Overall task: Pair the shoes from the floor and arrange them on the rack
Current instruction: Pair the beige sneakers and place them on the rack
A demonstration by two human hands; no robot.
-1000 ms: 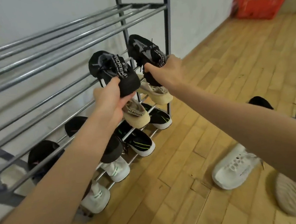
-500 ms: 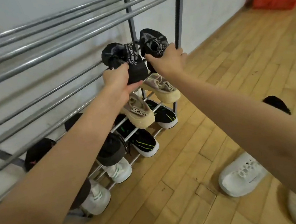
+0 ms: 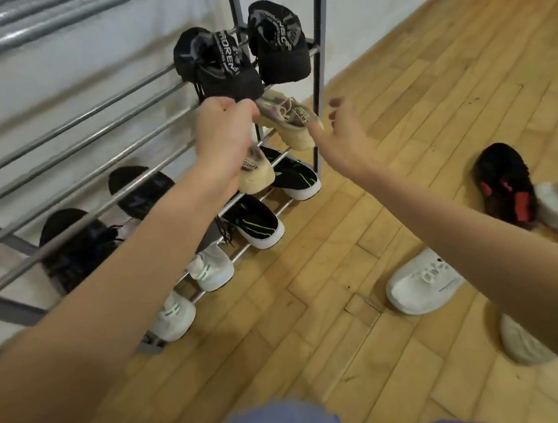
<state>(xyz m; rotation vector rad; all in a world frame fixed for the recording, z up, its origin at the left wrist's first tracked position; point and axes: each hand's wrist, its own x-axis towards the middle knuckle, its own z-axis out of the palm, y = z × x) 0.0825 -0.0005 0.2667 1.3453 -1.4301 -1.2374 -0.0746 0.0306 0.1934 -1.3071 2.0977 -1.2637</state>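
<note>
1. closest to me on the floor [image 3: 321, 362]: a white sneaker [image 3: 422, 282], a pale grey shoe [image 3: 522, 344] half hidden by my right arm, and a black shoe with red bits [image 3: 505, 184]. More shoes are bunched at the right edge but too cut off to count, so I'd guess these still need matching up
2. right hand [image 3: 342, 135] hangs in the air beside the rack [image 3: 319, 69], grip spread and empty, touching nothing
3. left hand [image 3: 225, 137] is curled just under the heel of the left black shoe [image 3: 217, 66]; can't tell if the grip is pinching it or just brushing it
4. that one and its twin, the right black shoe [image 3: 278, 42], sit side by side, toes in, heels hanging off the bars, looks like a finished pair
5. count on the rack: 2 black up there, 2 tan shoes [image 3: 290, 117] one shelf lower, 2 black-and-green, 2 white-and-green on the bottom, plus 2 dark ones further left
</note>
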